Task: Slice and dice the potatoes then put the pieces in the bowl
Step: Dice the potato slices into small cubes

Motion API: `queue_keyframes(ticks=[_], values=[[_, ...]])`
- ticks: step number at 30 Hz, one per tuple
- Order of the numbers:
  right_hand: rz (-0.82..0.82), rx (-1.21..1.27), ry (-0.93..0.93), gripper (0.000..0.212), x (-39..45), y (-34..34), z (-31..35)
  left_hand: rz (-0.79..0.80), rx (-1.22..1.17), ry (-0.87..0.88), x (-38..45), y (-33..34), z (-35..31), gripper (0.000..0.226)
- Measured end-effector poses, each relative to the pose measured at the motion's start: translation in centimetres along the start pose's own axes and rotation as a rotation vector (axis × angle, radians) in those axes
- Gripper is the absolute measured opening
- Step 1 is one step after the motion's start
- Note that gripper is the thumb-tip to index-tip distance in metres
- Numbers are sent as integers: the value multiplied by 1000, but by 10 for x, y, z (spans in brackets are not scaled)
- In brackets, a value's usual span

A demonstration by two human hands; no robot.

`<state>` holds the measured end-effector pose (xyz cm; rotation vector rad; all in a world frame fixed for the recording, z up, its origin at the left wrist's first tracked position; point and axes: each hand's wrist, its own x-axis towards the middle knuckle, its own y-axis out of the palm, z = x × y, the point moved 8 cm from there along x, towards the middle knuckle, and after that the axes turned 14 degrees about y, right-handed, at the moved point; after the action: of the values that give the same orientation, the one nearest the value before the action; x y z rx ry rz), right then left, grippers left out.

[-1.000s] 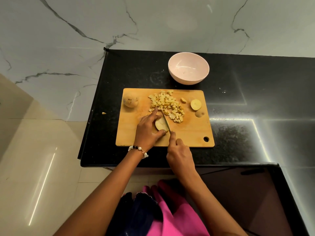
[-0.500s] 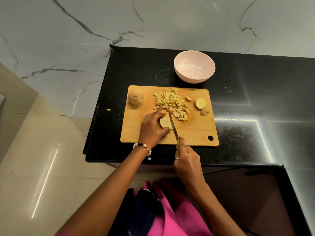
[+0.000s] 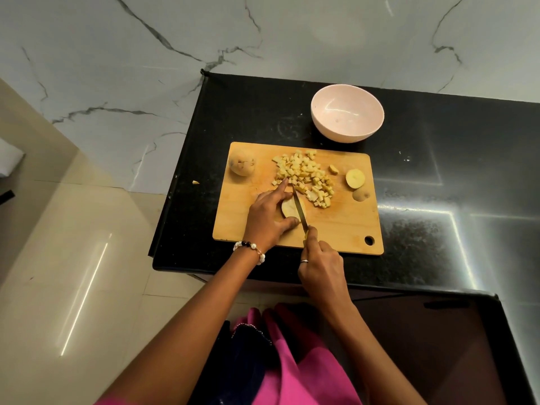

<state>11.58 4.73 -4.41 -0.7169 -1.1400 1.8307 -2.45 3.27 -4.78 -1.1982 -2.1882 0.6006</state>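
Note:
A wooden cutting board [image 3: 344,229] lies on the black counter. My left hand [image 3: 268,216] holds a potato half [image 3: 289,210] flat on the board, forefinger stretched toward the pile of diced potato [image 3: 305,176]. My right hand [image 3: 321,268] grips the handle of a knife [image 3: 299,207] whose blade lies across the potato half. A whole potato [image 3: 242,162] sits at the board's far left corner. Two cut end pieces [image 3: 355,178] lie at the right edge. The pale pink bowl [image 3: 347,113] stands behind the board with nothing in it.
The black counter [image 3: 438,185] runs to the right and ends at a front edge close to my body. One stray potato bit [image 3: 195,182] lies left of the board near the counter's left edge. A marble wall stands behind; tiled floor lies to the left.
The knife has slid forward along the potato half, its tip now near the diced pile. My left hand stays on the potato half. The view has shifted slightly.

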Motion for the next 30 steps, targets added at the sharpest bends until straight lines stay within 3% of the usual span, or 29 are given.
queue_keyframes(ticks=[14, 20, 30], values=[[-1, 41, -6, 44, 2, -4, 0, -5, 0, -1, 0, 0, 1, 87], [11, -193, -23, 65, 4, 2, 9, -12, 8, 15, 0, 0, 0, 85], [-32, -265, -78, 61, -26, -3, -4, -29, 6, 20, 2, -1, 1, 85]])
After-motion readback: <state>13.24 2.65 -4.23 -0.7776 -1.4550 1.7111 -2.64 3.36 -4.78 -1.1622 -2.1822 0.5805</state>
